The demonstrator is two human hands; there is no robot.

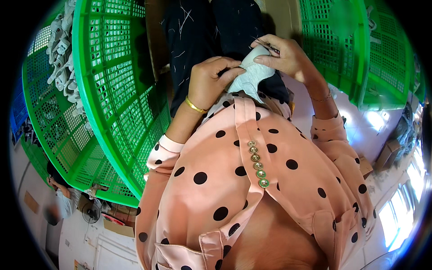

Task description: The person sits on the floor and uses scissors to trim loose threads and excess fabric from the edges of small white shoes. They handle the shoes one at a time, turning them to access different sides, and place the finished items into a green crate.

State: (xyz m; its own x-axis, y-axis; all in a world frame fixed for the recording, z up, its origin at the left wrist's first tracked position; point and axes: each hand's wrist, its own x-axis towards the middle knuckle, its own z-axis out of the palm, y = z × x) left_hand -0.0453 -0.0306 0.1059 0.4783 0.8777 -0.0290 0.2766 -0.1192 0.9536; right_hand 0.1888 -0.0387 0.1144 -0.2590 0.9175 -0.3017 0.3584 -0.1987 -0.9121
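Note:
A small pale grey cloth piece (248, 80), rounded at its upper end and with a pointed lower edge, hangs between my hands above my lap. My left hand (215, 77) pinches its left edge between thumb and fingers. On the right, my right hand (285, 56) presses a thumb on the rounded end, its fingers curled behind. A thin dark tool (270, 47), perhaps thread snips, shows among those fingers; its full shape is hidden. Pale loose threads (184, 18) cling to my dark trousers (191, 38) beyond my hands.
Tall green plastic baskets (83, 85) stand close on my left, with several pale grey pieces (60, 58) heaped in one behind. Another green basket (360, 54) stands close at right. A person (65, 202) and a fan (91, 212) are at the lower left.

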